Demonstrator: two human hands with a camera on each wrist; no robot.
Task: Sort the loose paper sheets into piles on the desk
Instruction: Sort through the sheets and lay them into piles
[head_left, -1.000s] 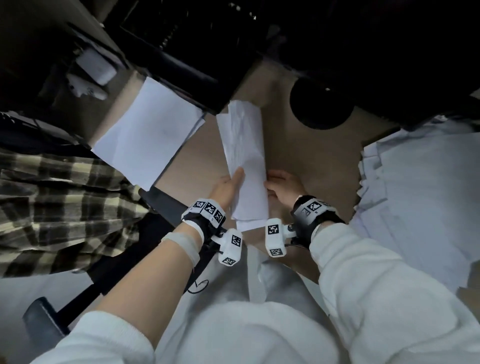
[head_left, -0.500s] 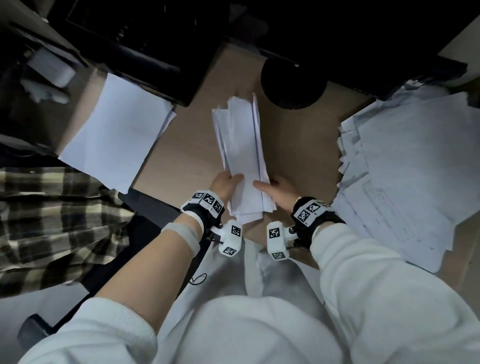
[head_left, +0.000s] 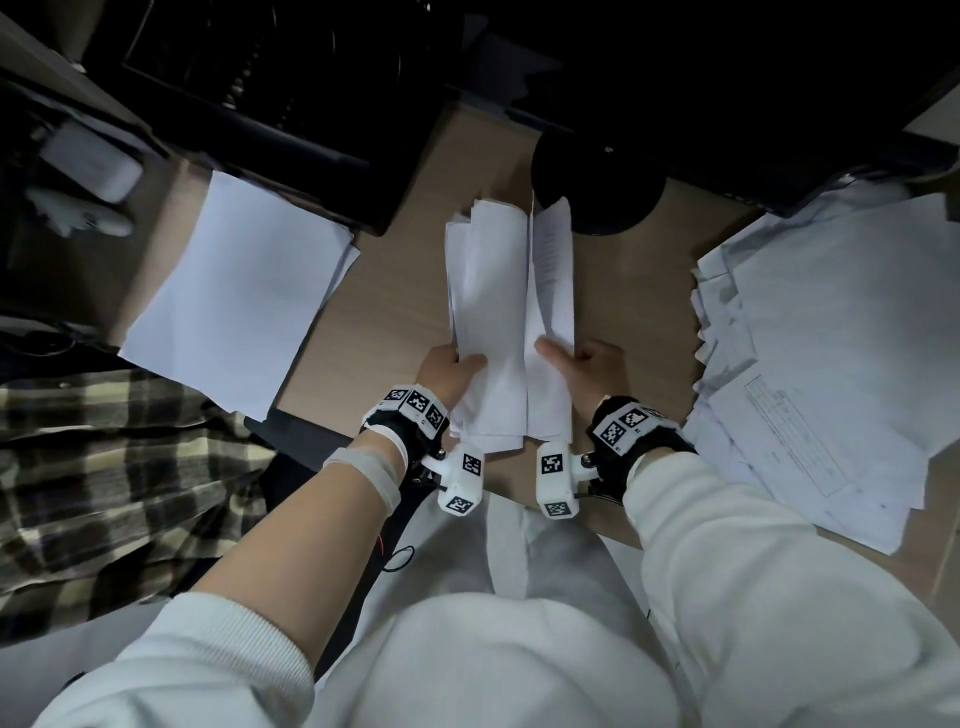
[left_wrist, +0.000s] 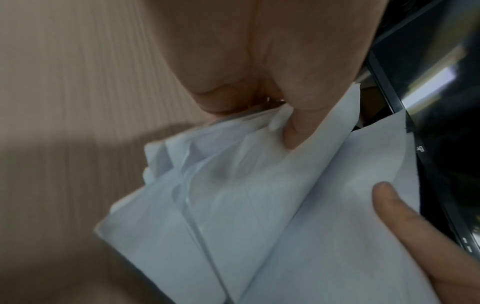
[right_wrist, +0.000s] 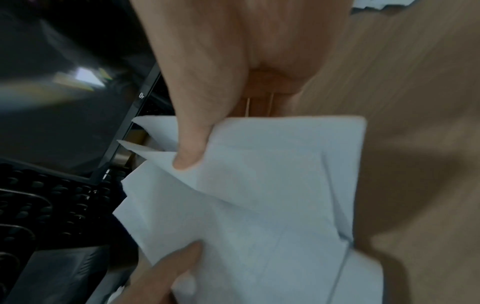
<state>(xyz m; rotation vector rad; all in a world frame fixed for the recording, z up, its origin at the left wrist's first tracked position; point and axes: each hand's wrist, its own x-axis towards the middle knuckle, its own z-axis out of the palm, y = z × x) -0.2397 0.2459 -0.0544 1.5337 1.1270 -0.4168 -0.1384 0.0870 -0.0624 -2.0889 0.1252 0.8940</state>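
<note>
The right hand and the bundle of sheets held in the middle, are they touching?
Touching. In the right wrist view the right hand pinches the bundle of sheets, its thumb pressed flat onto the paper.

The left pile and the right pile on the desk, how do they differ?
The left pile is neat with squared edges; the right pile is fanned out and ragged. The left pile's top sheet looks blank; the right pile's shows faint printed tables. The right pile spreads over more of the desk. Both are white paper lying flat, untouched by the hands.
</note>
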